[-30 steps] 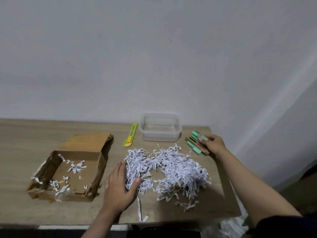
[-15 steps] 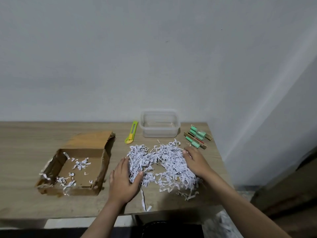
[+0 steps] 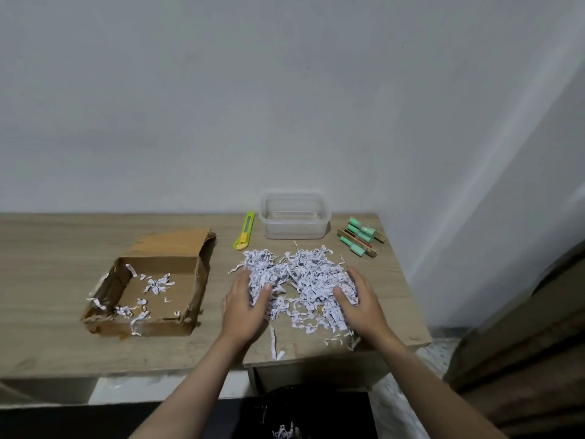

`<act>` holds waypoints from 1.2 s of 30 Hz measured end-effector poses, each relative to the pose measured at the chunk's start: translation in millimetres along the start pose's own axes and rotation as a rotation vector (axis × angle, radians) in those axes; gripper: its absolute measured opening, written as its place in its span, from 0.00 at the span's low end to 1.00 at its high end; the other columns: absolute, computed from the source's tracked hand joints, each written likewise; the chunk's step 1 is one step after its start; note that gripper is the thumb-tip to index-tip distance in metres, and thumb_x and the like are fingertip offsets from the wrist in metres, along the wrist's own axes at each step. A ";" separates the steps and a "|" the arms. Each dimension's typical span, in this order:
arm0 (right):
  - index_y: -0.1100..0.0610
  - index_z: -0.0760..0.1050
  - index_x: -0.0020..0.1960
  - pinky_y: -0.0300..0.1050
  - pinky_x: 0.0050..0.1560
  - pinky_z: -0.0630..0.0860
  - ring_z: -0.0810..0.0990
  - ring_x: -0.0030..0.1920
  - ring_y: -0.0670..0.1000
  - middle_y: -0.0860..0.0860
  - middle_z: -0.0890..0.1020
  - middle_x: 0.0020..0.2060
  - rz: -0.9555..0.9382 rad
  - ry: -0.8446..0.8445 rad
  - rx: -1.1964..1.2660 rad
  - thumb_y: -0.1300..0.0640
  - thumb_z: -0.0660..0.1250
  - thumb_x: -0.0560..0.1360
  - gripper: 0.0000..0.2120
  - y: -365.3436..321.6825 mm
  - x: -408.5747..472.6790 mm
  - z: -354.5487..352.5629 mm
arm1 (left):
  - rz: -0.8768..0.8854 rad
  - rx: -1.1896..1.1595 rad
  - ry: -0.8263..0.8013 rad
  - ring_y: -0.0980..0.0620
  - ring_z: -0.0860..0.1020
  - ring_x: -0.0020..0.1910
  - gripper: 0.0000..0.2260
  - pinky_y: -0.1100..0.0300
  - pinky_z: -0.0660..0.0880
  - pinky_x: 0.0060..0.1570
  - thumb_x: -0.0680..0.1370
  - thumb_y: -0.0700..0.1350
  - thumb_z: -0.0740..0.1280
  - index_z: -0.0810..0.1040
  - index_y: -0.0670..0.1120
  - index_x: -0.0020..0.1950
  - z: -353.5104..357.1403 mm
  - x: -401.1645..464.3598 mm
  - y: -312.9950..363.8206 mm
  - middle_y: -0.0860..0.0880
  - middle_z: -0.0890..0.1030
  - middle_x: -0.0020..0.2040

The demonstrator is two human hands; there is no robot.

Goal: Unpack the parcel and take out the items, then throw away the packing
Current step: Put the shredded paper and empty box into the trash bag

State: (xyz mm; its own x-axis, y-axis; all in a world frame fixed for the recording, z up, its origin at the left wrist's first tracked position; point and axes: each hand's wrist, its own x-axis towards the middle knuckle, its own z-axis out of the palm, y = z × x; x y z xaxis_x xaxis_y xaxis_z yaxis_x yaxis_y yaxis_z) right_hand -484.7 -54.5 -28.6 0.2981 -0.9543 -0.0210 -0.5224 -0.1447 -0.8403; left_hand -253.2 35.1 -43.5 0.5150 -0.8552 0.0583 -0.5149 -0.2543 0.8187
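Note:
A pile of white shredded paper lies on the wooden table, right of the opened cardboard box. My left hand holds the pile's left side, with shreds between thumb and fingers. My right hand holds the right side the same way. The box lies flat with a few shreds left inside. The unpacked items, green-capped tubes on thin brown sticks, lie at the back right corner.
A clear plastic container stands at the back, with a yellow-green utility knife to its left. Below the table's front edge is a dark bin holding some shreds. The table's right edge is close to my right hand.
My right hand left the green items at the back right and came down onto the pile's right side. My left hand pushed further into the left side.

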 end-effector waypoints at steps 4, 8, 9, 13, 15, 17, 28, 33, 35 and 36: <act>0.47 0.63 0.72 0.47 0.71 0.62 0.64 0.70 0.44 0.45 0.68 0.70 -0.025 0.029 0.142 0.47 0.64 0.76 0.25 -24.3 -9.9 36.5 | -0.122 -0.332 -0.123 0.43 0.66 0.72 0.33 0.39 0.64 0.69 0.71 0.74 0.54 0.62 0.60 0.73 39.4 -7.0 24.4 0.49 0.66 0.73; 0.43 0.69 0.66 0.42 0.70 0.64 0.68 0.68 0.41 0.40 0.72 0.65 0.042 0.115 0.384 0.51 0.64 0.77 0.18 -45.1 -12.8 61.0 | -0.282 -0.706 -0.107 0.48 0.64 0.73 0.24 0.45 0.59 0.74 0.78 0.62 0.55 0.65 0.55 0.73 66.7 -6.2 48.6 0.48 0.66 0.74; 0.40 0.70 0.63 0.42 0.69 0.65 0.69 0.68 0.41 0.39 0.73 0.64 0.074 0.142 0.441 0.51 0.64 0.77 0.16 -49.2 -12.5 63.5 | -0.317 -0.804 -0.111 0.53 0.64 0.73 0.23 0.47 0.59 0.75 0.79 0.59 0.56 0.66 0.55 0.72 69.4 -5.2 52.1 0.52 0.66 0.74; 0.30 0.72 0.54 0.48 0.69 0.68 0.72 0.65 0.40 0.35 0.75 0.60 0.120 0.180 0.541 0.46 0.64 0.75 0.12 -60.5 -11.8 64.3 | -0.376 -0.981 -0.099 0.57 0.69 0.70 0.23 0.49 0.61 0.73 0.72 0.63 0.62 0.73 0.59 0.67 76.5 2.5 46.4 0.58 0.73 0.69; 0.30 0.72 0.55 0.48 0.69 0.69 0.72 0.64 0.39 0.31 0.75 0.57 0.117 0.179 0.552 0.44 0.64 0.74 0.12 -64.9 -12.0 59.7 | -0.359 -1.002 -0.108 0.55 0.70 0.70 0.23 0.48 0.62 0.72 0.73 0.63 0.62 0.74 0.58 0.66 73.9 0.9 50.6 0.56 0.74 0.69; 0.30 0.73 0.55 0.48 0.68 0.69 0.72 0.63 0.38 0.29 0.75 0.56 0.103 0.186 0.572 0.41 0.64 0.72 0.13 -70.1 -14.0 53.4 | -0.328 -1.052 -0.117 0.52 0.70 0.70 0.24 0.47 0.63 0.72 0.73 0.63 0.62 0.74 0.57 0.67 72.3 -0.9 55.2 0.53 0.74 0.69; 0.45 0.76 0.58 0.53 0.64 0.74 0.79 0.61 0.51 0.51 0.81 0.60 0.022 0.392 0.860 0.55 0.63 0.78 0.11 -97.3 -80.1 10.0 | -0.130 -1.089 -0.258 0.51 0.70 0.70 0.26 0.46 0.62 0.72 0.72 0.64 0.63 0.73 0.56 0.68 38.1 -69.1 125.9 0.52 0.73 0.70; 0.44 0.77 0.56 0.54 0.63 0.74 0.80 0.60 0.52 0.51 0.82 0.58 0.063 0.513 0.821 0.55 0.64 0.78 0.10 -102.8 -140.3 7.9 | -0.075 -1.010 -0.334 0.57 0.68 0.71 0.20 0.49 0.62 0.73 0.76 0.58 0.55 0.70 0.59 0.67 5.1 -135.4 140.7 0.56 0.71 0.71; 0.47 0.76 0.59 0.55 0.64 0.74 0.80 0.60 0.51 0.52 0.81 0.59 0.078 0.541 0.807 0.57 0.62 0.78 0.11 -97.7 -165.8 13.7 | -0.097 -1.028 -0.392 0.57 0.67 0.71 0.16 0.49 0.62 0.73 0.80 0.54 0.54 0.70 0.59 0.67 0.0 -157.4 134.2 0.56 0.70 0.71; 0.48 0.76 0.60 0.56 0.65 0.73 0.80 0.60 0.51 0.52 0.81 0.60 0.090 0.555 0.795 0.56 0.62 0.79 0.12 -93.1 -177.9 17.9 | -0.110 -1.039 -0.420 0.58 0.67 0.70 0.15 0.50 0.62 0.73 0.81 0.52 0.54 0.70 0.59 0.67 -1.8 -168.0 130.1 0.56 0.70 0.71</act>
State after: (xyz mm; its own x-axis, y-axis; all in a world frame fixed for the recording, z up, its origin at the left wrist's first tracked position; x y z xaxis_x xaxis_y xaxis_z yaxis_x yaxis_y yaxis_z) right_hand -474.7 133.4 43.6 -0.2415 -0.9703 -0.0161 0.2280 -0.0406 -0.9728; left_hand -405.4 146.5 54.2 0.1498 -0.9855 -0.0798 0.4407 -0.0057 0.8976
